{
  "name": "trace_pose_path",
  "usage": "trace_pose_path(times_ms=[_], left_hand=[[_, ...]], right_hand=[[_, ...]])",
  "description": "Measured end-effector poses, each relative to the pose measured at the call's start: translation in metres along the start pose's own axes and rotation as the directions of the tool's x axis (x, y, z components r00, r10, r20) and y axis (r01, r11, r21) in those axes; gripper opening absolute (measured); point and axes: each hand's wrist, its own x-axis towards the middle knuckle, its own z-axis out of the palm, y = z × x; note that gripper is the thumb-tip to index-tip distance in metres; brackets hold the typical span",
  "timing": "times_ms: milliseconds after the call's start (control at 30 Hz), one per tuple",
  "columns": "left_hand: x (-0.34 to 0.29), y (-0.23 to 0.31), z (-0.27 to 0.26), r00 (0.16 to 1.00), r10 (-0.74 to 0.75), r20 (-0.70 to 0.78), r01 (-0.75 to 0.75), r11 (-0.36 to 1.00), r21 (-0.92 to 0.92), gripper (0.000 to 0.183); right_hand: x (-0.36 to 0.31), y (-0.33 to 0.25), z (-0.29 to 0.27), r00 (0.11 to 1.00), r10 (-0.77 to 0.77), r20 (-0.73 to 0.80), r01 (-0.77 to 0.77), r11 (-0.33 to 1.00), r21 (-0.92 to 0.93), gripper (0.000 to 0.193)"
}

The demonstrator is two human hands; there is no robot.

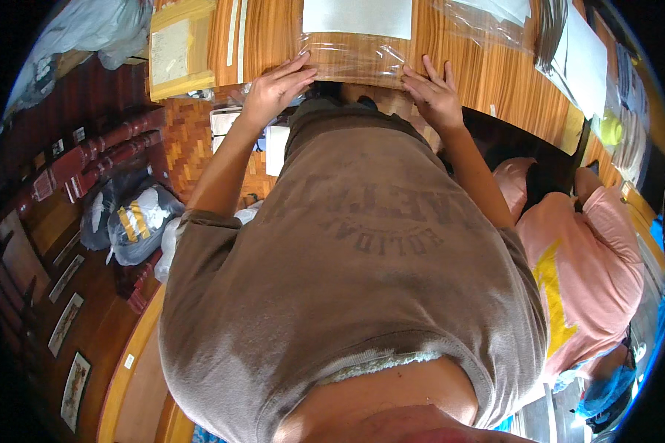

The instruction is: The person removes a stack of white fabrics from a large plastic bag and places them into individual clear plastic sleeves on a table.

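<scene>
A clear plastic sleeve point(355, 60) lies at the near edge of the wood-grain table point(266, 37), with creases and shine across it. At its left corner, the fingertips of my left hand point(279, 87) are closed on the plastic. My right hand point(437, 96) pinches the right corner, its other fingers spread over the tabletop. Just beyond the plastic is a white sheet of paper point(358, 16); whether it sits inside the sleeve I cannot tell.
More clear plastic point(488, 22) lies to the right, beside a stack of white paper point(576, 66). Yellowish tape point(181, 85) borders a panel at the table's left end. A person in a pink shirt point(580, 251) sits close on my right. Filled plastic bags point(144, 221) stand on the left.
</scene>
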Motion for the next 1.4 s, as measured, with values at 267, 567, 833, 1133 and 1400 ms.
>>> trace_pose_path(times_ms=[267, 567, 833, 1133, 1400], left_hand=[[0.021, 0.032, -0.021, 0.987, -0.146, 0.064, 0.150, 0.987, -0.066, 0.019], [0.047, 0.023, -0.019, 0.985, -0.135, -0.104, 0.138, 0.990, 0.021, 0.022], [0.074, 0.035, -0.035, 0.993, -0.099, -0.072, 0.086, 0.982, -0.166, 0.023], [0.087, 0.027, -0.040, 0.960, -0.245, 0.135, 0.263, 0.955, -0.135, 0.024], [0.151, -0.045, -0.008, 0.983, -0.063, 0.173, 0.131, 0.899, -0.418, 0.047]], right_hand=[[0.009, -0.007, -0.015, 0.981, 0.187, -0.050, -0.176, 0.969, 0.176, 0.015], [0.015, 0.001, -0.042, 0.713, 0.671, -0.203, -0.545, 0.714, 0.440, 0.027], [0.080, -0.050, -0.077, 0.983, 0.126, -0.130, -0.099, 0.975, 0.199, 0.042], [0.169, -0.056, -0.020, 0.944, -0.035, 0.328, -0.151, 0.838, 0.524, 0.025], [0.168, -0.061, -0.023, 0.972, 0.030, 0.234, -0.117, 0.923, 0.367, 0.010]])
